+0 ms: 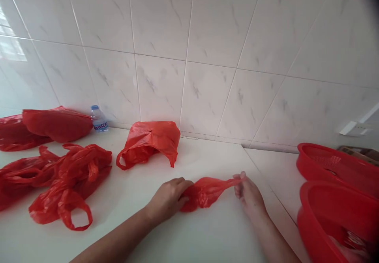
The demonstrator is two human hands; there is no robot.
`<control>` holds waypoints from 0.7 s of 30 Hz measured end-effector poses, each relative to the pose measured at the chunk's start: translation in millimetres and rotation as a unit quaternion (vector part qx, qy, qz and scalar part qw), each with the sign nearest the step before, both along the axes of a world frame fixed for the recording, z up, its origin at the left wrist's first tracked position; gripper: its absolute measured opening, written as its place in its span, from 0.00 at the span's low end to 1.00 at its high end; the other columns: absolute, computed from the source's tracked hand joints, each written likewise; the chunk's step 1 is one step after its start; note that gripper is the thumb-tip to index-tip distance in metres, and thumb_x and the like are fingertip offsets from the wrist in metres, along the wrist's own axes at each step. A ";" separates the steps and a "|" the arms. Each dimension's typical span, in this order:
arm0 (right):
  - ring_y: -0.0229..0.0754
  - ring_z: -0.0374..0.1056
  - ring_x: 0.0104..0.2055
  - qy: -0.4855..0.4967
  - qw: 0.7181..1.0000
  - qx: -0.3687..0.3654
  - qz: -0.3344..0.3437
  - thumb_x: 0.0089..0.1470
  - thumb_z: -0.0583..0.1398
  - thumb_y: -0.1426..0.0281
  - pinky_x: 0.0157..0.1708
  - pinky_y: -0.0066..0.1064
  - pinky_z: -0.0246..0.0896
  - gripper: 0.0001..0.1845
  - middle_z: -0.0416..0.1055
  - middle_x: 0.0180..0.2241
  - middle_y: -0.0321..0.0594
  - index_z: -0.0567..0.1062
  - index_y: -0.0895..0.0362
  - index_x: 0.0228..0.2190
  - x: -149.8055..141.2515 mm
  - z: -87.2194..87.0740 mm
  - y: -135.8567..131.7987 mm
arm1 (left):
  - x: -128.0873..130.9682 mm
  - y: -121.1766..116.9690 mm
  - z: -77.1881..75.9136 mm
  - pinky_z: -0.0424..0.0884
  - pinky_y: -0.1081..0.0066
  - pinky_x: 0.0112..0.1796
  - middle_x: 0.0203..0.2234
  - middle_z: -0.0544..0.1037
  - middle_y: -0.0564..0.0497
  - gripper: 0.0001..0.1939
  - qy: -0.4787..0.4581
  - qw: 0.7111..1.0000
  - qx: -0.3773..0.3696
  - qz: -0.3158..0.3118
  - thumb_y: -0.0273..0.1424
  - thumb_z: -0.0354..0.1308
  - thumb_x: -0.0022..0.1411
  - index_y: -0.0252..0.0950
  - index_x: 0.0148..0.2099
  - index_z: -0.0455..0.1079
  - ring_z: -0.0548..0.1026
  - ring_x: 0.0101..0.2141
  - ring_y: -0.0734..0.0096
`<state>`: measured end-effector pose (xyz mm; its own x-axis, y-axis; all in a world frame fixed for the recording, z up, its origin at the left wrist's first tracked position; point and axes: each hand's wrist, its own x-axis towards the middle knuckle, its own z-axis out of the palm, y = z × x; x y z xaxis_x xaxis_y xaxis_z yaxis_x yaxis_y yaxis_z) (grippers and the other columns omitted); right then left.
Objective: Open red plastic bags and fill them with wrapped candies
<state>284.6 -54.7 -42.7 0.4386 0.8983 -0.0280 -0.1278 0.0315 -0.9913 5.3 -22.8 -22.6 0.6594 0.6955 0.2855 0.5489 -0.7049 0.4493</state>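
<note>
A small red plastic bag (pixel 207 190) is stretched between my two hands, just over the white tabletop (pixel 207 235). My left hand (pixel 170 198) grips its bunched left part, fingers curled round it. At the other end, my right hand (pixel 249 194) pinches the narrow, twisted tip of the bag. The bag's middle bulges a little; what it may contain cannot be made out. Behind my left hand, another red plastic bag (pixel 154 140) stands partly open, with a loop handle at its left.
Several crumpled red bags (pixel 79 168) lie on the left, with fuller red bags (pixel 59 123) behind them. A water bottle (pixel 100 119) with a blue cap stands near the tiled wall (pixel 160 85). Two red plastic baskets (pixel 314 203) are at the right.
</note>
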 end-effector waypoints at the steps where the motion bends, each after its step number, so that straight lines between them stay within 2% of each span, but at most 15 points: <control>1: 0.34 0.55 0.19 0.025 0.999 0.000 0.022 0.48 0.60 0.49 0.18 0.26 0.50 0.23 0.59 0.17 0.29 0.73 0.56 0.35 3.9 1.9 -0.5 | -1.6 2.5 -0.3 0.66 0.68 0.34 0.34 0.74 0.51 0.20 -0.022 0.999 0.009 0.029 0.21 0.48 0.54 0.42 0.47 0.67 0.72 0.34 0.65; 3: 0.34 0.60 0.22 0.033 0.994 -0.028 0.102 0.45 0.64 0.54 0.19 0.25 0.51 0.24 0.64 0.21 0.30 0.71 0.55 0.41 4.1 6.8 -3.1 | -4.1 6.5 -1.2 0.65 0.70 0.33 0.33 0.73 0.52 0.16 -0.070 0.993 0.019 0.092 0.21 0.47 0.54 0.42 0.43 0.66 0.71 0.32 0.67; 5: 0.35 0.64 0.24 -0.001 0.977 -0.072 0.203 0.45 0.65 0.57 0.18 0.23 0.51 0.25 0.68 0.25 0.32 0.70 0.55 0.43 -6.0 11.6 -7.6 | -4.0 7.2 -1.7 0.65 0.70 0.32 0.33 0.72 0.53 0.13 -0.103 0.985 0.019 0.135 0.22 0.48 0.54 0.41 0.40 0.64 0.70 0.32 0.68; 7: 0.36 0.67 0.27 -0.038 0.956 -0.097 0.275 0.48 0.62 0.54 0.19 0.23 0.53 0.25 0.70 0.30 0.35 0.68 0.54 0.45 -24.9 14.9 -12.9 | -0.7 4.2 -1.7 0.66 0.70 0.32 0.34 0.72 0.53 0.12 -0.135 0.978 -0.009 0.157 0.23 0.49 0.53 0.41 0.40 0.62 0.70 0.32 0.68; 8: 0.37 0.69 0.28 -0.046 0.952 -0.098 0.286 0.50 0.60 0.52 0.19 0.23 0.55 0.26 0.72 0.33 0.38 0.67 0.54 0.45 -36.8 15.6 -15.5 | 1.9 1.5 -1.5 0.66 0.70 0.33 0.34 0.72 0.53 0.11 -0.157 0.974 -0.038 0.160 0.23 0.50 0.53 0.41 0.39 0.62 0.70 0.32 0.68; 11: 0.38 0.71 0.27 -0.027 0.959 -0.095 0.266 0.53 0.53 0.46 0.19 0.25 0.59 0.28 0.73 0.37 0.43 0.67 0.55 0.45 -73.7 14.9 -21.8 | 11.2 -8.7 -1.2 0.67 0.70 0.33 0.33 0.73 0.53 0.12 -0.240 0.948 -0.174 0.117 0.26 0.58 0.49 0.40 0.38 0.63 0.71 0.32 0.68; 14: 0.38 0.70 0.24 -0.027 0.964 -0.103 0.245 0.51 0.56 0.51 0.19 0.25 0.58 0.23 0.74 0.30 0.41 0.71 0.57 0.38 -94.3 13.0 -23.4 | 17.1 -14.1 -1.3 0.66 0.71 0.31 0.26 0.73 0.54 0.11 -0.323 0.894 -0.307 0.052 0.31 0.64 0.46 0.38 0.32 0.65 0.70 0.29 0.69; 17: 0.38 0.68 0.23 -0.063 0.976 -0.096 0.185 0.45 0.60 0.62 0.19 0.26 0.58 0.11 0.72 0.24 0.36 0.73 0.56 0.29 -83.8 11.7 -17.2 | 15.4 -9.1 -0.5 0.65 0.72 0.27 0.19 0.68 0.57 0.13 -0.394 0.841 -0.365 0.064 0.38 0.58 0.56 0.37 0.27 0.60 0.66 0.22 0.74; 19: 0.37 0.65 0.22 -0.077 0.987 -0.088 0.111 0.41 0.59 0.69 0.19 0.26 0.57 0.04 0.70 0.20 0.33 0.71 0.56 0.24 -63.1 9.9 -9.7 | 10.9 -1.9 0.9 0.66 0.71 0.28 0.20 0.67 0.57 0.13 -0.430 0.822 -0.363 0.083 0.40 0.51 0.60 0.38 0.29 0.57 0.66 0.22 0.76; 21: 0.36 0.64 0.21 -0.077 0.992 -0.088 0.043 0.38 0.57 0.73 0.20 0.26 0.57 0.03 0.68 0.19 0.32 0.70 0.55 0.22 -39.6 7.1 -2.4 | 6.1 5.2 2.3 0.69 0.70 0.31 0.24 0.68 0.56 0.12 -0.464 0.806 -0.355 0.097 0.41 0.47 0.62 0.39 0.31 0.56 0.69 0.25 0.75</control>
<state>245.1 -57.1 -35.6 0.3714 0.9197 -0.1271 0.0299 -0.1487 -0.9884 11.5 -17.6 -20.3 0.2506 0.9650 0.0776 -0.1858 -0.0308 0.9821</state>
